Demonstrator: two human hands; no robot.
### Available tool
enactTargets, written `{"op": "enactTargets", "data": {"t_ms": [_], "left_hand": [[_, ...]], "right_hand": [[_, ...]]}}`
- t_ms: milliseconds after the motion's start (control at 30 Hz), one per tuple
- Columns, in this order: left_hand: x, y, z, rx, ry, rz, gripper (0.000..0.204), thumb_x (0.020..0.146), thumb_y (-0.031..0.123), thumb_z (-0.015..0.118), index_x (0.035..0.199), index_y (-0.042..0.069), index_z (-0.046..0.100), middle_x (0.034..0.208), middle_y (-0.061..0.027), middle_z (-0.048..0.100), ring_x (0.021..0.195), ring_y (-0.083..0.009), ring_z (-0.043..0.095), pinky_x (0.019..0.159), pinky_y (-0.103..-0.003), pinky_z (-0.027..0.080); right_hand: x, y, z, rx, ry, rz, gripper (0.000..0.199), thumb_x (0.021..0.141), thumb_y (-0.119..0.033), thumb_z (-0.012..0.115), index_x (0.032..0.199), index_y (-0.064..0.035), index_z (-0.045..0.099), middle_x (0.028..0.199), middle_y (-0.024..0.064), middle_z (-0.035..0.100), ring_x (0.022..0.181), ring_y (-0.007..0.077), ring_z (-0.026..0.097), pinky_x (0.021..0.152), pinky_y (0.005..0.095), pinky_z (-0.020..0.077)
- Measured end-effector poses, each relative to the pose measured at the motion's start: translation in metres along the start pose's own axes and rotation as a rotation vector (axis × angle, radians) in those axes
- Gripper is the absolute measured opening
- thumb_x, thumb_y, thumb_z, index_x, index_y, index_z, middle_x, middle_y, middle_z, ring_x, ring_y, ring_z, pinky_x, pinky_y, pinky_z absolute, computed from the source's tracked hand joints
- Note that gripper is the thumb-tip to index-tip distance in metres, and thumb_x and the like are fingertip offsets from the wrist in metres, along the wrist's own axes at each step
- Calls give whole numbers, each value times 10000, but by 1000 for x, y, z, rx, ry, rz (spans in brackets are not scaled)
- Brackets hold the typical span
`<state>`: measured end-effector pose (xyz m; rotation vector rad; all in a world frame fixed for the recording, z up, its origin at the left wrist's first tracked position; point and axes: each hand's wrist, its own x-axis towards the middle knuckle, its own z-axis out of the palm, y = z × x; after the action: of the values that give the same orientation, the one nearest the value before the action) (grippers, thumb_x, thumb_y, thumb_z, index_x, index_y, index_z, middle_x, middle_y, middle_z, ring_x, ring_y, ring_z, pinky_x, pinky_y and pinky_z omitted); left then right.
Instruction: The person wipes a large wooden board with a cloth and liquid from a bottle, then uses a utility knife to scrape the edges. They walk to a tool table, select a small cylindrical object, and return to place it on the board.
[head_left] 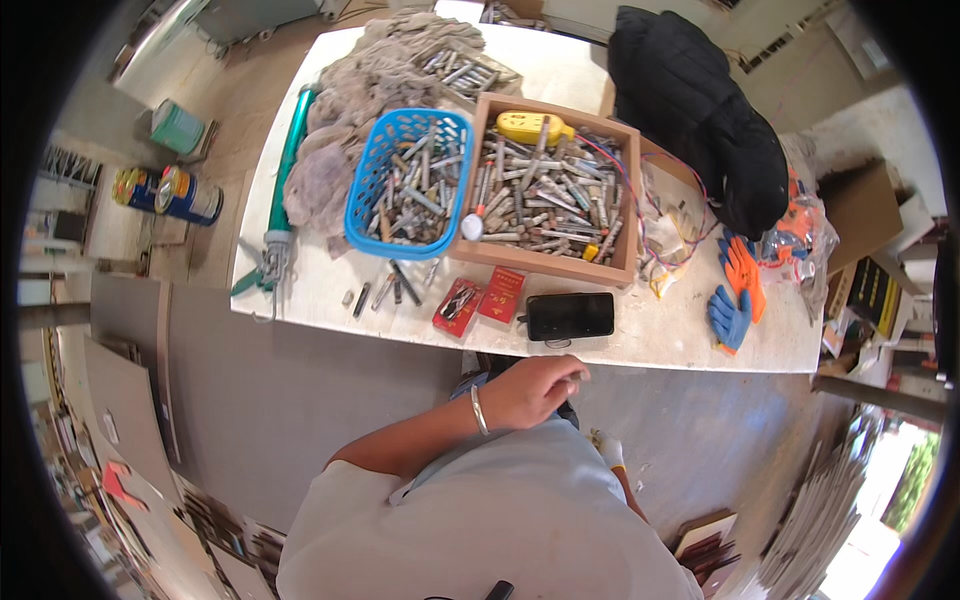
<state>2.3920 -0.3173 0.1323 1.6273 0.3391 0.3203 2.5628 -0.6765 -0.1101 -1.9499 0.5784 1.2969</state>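
My left hand point(540, 390), with a silver bracelet at the wrist, is held across my body just off the table's front edge. Its fingers are curled closed, and whatever may be inside them is hidden. Low at my right side hangs my right hand point(606, 448), which looks to be in a white glove; its fingers are too small and hidden to read. Nearest the left hand on the table lies a black phone point(570, 317). Beside it are a red box point(502, 296) and another red box point(458, 307) with a dark picture.
On the white table point(660, 335) are a blue basket point(357, 215) and wooden tray point(548, 262), both full of slim metal pieces. Around them lie a yellow power strip point(533, 127), green caulking gun point(290, 170), grey rags point(375, 75), black jacket point(690, 110) and orange-blue gloves point(740, 280).
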Motion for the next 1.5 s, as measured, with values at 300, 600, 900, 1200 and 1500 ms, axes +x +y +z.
{"op": "enactTargets", "data": {"t_ms": [300,600,900,1200,1500], "left_hand": [[109,25,-66,1033,543,169,436,848,43,682,1270,2,581,1229,-180,629,1104,-373,602,980,-474,472],[149,-35,-49,938,171,-83,372,819,52,692,1185,32,626,1142,-130,639,1052,-364,578,907,-486,478],[211,-55,-72,1127,-51,-232,325,752,104,762,1061,99,662,1105,-84,621,998,-333,619,759,-440,546],[202,-48,-113,1118,499,-69,450,801,76,730,1239,78,624,1252,-132,605,1091,-357,601,871,-446,521],[182,-35,-91,1082,-48,-463,278,840,368,747,954,114,751,775,-134,718,785,-361,699,727,-477,544]], "right_hand": [[28,38,14,194,30,-62,257,927,-203,626,1062,15,650,946,177,719,743,278,695,637,382,552],[41,-11,22,418,68,147,318,941,-145,542,1211,3,621,957,164,689,771,292,681,655,422,572],[48,-52,29,443,15,27,477,897,-115,496,1343,35,577,1069,200,713,775,281,675,645,370,554],[57,-60,18,329,25,65,476,906,-101,495,1354,57,514,1049,223,694,753,300,671,649,404,580],[52,-51,20,455,13,41,443,927,-118,504,1349,11,544,966,162,692,685,264,653,586,383,553]]}}
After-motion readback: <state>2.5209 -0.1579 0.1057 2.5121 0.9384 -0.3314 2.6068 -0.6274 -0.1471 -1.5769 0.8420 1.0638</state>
